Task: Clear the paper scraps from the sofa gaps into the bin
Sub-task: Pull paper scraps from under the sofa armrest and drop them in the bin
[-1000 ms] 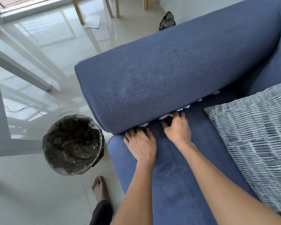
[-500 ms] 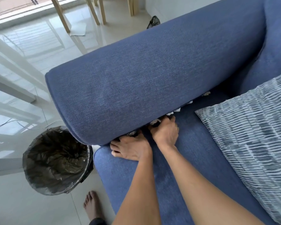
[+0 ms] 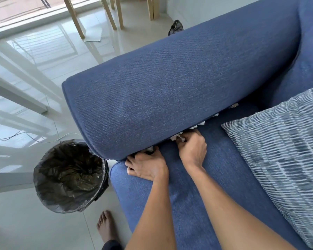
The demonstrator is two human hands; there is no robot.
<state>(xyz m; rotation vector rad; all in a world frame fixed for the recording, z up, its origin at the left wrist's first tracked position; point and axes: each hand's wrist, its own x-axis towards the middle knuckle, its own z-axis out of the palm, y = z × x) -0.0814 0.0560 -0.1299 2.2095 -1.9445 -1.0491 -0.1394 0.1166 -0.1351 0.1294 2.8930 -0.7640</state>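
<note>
White paper scraps [image 3: 202,123] line the gap between the blue sofa armrest [image 3: 170,91] and the seat cushion [image 3: 197,195]. My right hand [image 3: 192,148] is curled at the gap, its fingers closed on a clump of scraps [image 3: 177,137]. My left hand [image 3: 146,166] lies at the front end of the gap with its fingers tucked under the armrest, against some scraps [image 3: 149,149]. Whether it grips them is hidden. The bin [image 3: 69,175], lined with a black bag, stands on the floor left of the sofa.
A striped grey pillow [image 3: 282,159] lies on the seat to the right. My bare foot [image 3: 105,226] is on the tiled floor near the bin. Wooden chair legs [image 3: 114,13] and a sheet of paper [image 3: 93,36] are farther back. A thin cable [image 3: 16,136] runs across the floor.
Both hands went from lying flat on the seat to digging into the gap. The right hand's fingers have closed on scraps. The view shifted toward the armrest.
</note>
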